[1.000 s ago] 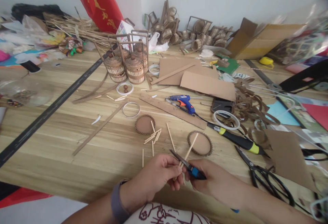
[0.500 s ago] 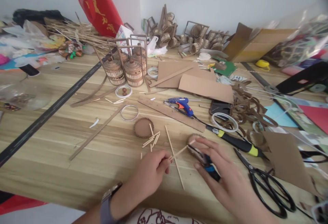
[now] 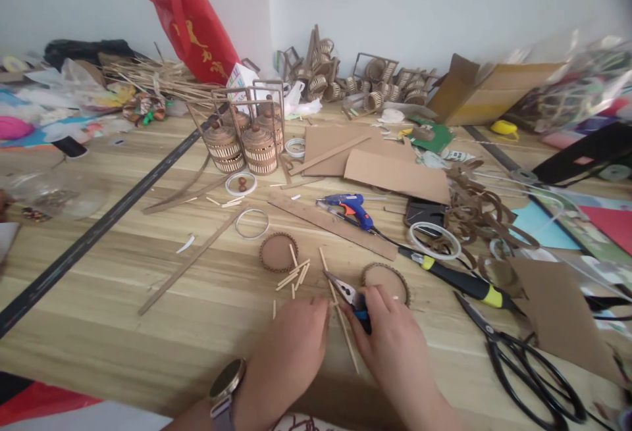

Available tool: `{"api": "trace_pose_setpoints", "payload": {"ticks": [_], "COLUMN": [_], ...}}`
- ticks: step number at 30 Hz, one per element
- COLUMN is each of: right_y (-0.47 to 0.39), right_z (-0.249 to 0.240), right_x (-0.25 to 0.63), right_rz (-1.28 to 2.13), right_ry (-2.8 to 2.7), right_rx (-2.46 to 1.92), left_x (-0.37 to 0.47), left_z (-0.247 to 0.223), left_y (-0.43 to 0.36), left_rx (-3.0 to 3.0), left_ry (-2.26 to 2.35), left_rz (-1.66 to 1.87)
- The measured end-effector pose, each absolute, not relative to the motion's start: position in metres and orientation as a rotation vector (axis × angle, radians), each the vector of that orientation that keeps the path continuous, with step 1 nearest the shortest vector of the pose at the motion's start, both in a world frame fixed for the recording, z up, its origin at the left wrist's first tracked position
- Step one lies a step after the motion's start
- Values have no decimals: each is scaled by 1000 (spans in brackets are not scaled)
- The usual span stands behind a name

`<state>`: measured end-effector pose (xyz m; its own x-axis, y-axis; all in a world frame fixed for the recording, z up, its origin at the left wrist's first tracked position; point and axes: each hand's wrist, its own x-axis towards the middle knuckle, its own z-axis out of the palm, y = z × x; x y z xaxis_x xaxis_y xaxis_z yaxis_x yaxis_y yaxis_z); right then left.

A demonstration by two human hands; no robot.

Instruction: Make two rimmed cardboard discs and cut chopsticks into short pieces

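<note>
My right hand is closed round the blue handles of long-nose pliers, whose jaws point up and left. My left hand is closed beside them, its fingers mostly hidden behind the back of the hand. A small pale end of a thin wooden stick shows at its fingertips. Under the pliers a longer wooden stick lies on the table. Short cut sticks lie just beyond my left hand, by a round brown tray with a braided rim. A second such tray sits behind my right hand.
A blue glue gun lies beyond the trays. At the right are black scissors, a black and yellow tool and curled brown strips. Lidded woven baskets stand at the back left, near a red bag.
My right hand has come left with the pliers, from beside the second tray to my left fingertips. My left hand has turned, hiding its fingers. That tray now shows more fully.
</note>
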<state>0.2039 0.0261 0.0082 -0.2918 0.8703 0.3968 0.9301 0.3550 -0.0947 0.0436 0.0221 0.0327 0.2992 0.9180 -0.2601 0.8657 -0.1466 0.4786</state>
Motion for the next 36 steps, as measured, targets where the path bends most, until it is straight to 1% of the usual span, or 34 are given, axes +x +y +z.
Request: {"api": "trace_pose_setpoints", "payload": {"ticks": [2, 3, 4, 8, 10, 14, 18, 26, 28, 32, 36], "right_y": [29, 31, 34, 45, 48, 45, 41, 43, 43, 44, 46], "right_z": [10, 12, 15, 39, 49, 54, 52, 56, 58, 64, 71], "right_x": [204, 206, 209, 230, 236, 234, 226, 229, 229, 228, 225], "right_rz": [-196, -110, 32, 783, 926, 848, 834, 823, 822, 922, 1026], "right_ry": [-2240, -2233, -2222, -2126, -2091, -2130, -2181, -2294, -2314, -2349, -2385], "right_rx": [-1587, -1579, -1566, -1476, -1462, -1475, -1442, -1398, -1392, -1368, -1331], "left_x": [43, 41, 38, 19, 14, 17, 24, 29, 29, 28, 29], "left_z": [35, 37, 39, 46, 47, 44, 39, 40, 46, 50, 44], "left_y": [24, 25, 26, 34, 38, 45, 48, 50, 50, 48, 46], "left_rx": [1984, 1954, 1915, 1574, 1463, 1652, 1818, 1836, 1718, 1290, 1114], "left_ry": [1614, 1605, 1565, 1232, 1205, 1434, 1447, 1462, 1427, 1132, 1003], "left_rz": [135, 165, 210, 395, 443, 609, 825, 891, 832, 559, 501]}}
